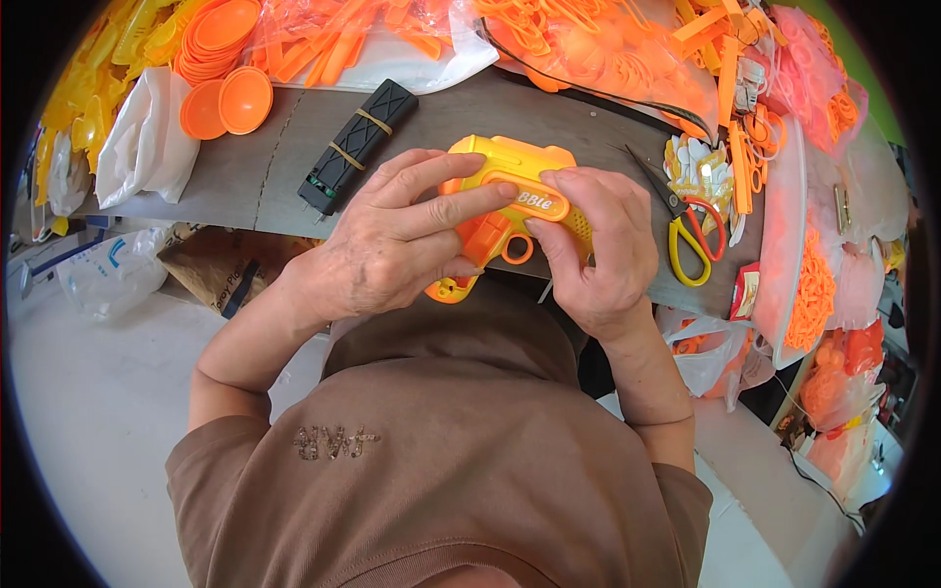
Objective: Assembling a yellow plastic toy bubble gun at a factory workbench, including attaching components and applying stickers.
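Observation:
Between my two hands is a yellow and orange plastic toy bubble gun point(510, 162), held just above the near edge of the grey table. My left hand point(402, 220) grips its left end, with the fingers laid across the body. My right hand point(603, 235) pinches the right end, thumb below and fingers on top, beside an orange oval plate with white lettering. An orange trigger ring shows below the body. To the left lies a black rectangular plastic case point(358, 142) with two rubber bands round it. Red-and-yellow-handled scissors point(686, 230) lie to the right.
Orange round dishes point(245, 100) and a white bag point(147, 137) are at the left. Bags of orange plastic parts point(588, 59) line the back. White plastic pieces point(698, 162) sit near the scissors. A clear tub point(779, 255) with orange parts beside it stands at right.

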The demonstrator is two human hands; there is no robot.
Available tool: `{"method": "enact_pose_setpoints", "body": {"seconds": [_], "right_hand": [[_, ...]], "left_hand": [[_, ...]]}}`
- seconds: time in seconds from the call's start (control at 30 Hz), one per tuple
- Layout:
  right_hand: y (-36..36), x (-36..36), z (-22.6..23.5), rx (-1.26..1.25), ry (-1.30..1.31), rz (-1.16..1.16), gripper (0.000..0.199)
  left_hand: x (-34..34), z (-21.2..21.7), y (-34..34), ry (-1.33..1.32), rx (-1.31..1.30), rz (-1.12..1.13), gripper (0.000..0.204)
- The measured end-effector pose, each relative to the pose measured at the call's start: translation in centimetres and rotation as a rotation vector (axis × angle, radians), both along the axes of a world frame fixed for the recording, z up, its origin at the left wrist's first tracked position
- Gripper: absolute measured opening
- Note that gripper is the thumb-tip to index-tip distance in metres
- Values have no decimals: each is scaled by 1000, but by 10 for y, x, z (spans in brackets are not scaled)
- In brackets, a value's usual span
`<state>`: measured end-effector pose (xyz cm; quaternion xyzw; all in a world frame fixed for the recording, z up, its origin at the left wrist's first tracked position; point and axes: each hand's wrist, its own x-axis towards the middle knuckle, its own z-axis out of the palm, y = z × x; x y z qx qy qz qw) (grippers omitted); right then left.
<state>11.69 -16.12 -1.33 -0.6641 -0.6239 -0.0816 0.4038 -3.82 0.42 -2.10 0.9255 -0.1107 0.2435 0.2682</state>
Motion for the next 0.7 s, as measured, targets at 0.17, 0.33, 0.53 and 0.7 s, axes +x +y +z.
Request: {"method": "enact_pose_setpoints", "body": {"seconds": [0.17,0.33,0.53,0.7], "right_hand": [[-15,-8,-9,-70,-185,-120,41],[-19,-8,-14,-89,-201,-148,42],[-24,-5,-17,-146,-319,-95,41],[-24,-4,-20,-115,-375,-86,41]], "left_hand": [[1,0,-1,-20,22,10,25],[1,-2,0,-31,23,12,26],[2,-2,-2,-38,-23,3,20],[0,-4,-3,-13,-25,19,20]]}}
